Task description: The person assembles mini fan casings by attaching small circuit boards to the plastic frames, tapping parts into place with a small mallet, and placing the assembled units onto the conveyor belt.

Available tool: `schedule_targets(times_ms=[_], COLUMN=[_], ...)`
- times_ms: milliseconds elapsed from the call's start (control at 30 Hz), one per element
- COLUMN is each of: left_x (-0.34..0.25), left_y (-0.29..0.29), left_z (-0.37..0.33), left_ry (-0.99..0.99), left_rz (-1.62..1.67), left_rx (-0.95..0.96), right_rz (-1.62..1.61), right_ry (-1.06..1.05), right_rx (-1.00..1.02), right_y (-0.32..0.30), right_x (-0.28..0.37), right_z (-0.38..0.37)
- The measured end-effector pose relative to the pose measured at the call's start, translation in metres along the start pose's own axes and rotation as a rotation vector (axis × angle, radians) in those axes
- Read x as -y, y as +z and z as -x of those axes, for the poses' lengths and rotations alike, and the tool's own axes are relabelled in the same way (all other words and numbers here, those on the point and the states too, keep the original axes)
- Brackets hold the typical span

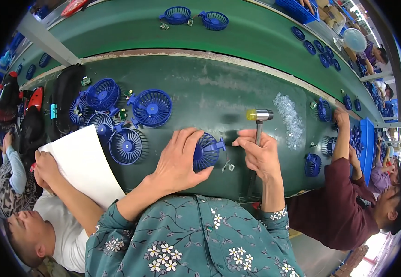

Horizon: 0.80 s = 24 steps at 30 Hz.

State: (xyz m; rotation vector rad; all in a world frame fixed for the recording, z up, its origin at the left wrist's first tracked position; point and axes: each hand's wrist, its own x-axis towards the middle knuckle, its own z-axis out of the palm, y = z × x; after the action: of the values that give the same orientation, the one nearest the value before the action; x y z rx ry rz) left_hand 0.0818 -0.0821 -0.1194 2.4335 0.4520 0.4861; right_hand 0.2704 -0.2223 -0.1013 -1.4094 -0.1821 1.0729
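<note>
My left hand [180, 156] is wrapped round a round blue plastic fan housing [206, 152] with slatted sides, pressed on the green bench before me. The housing's small stem points right, toward my other hand. In my right hand [261, 154] is a small mallet [259, 115], its head up, with one yellow end and one metal end. My thumb and forefinger come together near the stem; whether a tiny part sits between them I cannot tell. A small circuit board with wires [228, 165] lies beside the housing. Right of the mallet spreads a pile of small clear plastic pieces [289, 121].
Several blue fan housings [152, 108] with small boards stand on the left. A person on the left holds a white sheet [82, 161]; a person in a maroon sleeve [343, 184] handles housings on the right. Beyond the bench's raised edge runs a green conveyor belt [256, 44] carrying blue parts.
</note>
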Motion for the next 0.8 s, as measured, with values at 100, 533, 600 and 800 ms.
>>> schedule_targets(times_ms=[100,533,600,800], left_x=[-0.002,-0.011,-0.01,-0.007], left_y=[-0.002,0.001,0.002,0.002], left_z=[0.0,-0.002,-0.003,-0.006], left_ry=[0.021,0.118,0.1,0.014], left_rz=[0.124,0.296,0.326,0.419], left_rx=[0.015,0.023,0.023,0.072], right_rz=[-0.18,-0.337,-0.333,-0.323], right_ry=[0.095,0.228,0.208,0.148], right_rx=[0.201,0.337,0.351,0.295], right_y=[-0.007,-0.005,-0.005,-0.002], right_x=[-0.004,-0.022,-0.022,-0.023], right_z=[-0.004,-0.011,-0.01,-0.009])
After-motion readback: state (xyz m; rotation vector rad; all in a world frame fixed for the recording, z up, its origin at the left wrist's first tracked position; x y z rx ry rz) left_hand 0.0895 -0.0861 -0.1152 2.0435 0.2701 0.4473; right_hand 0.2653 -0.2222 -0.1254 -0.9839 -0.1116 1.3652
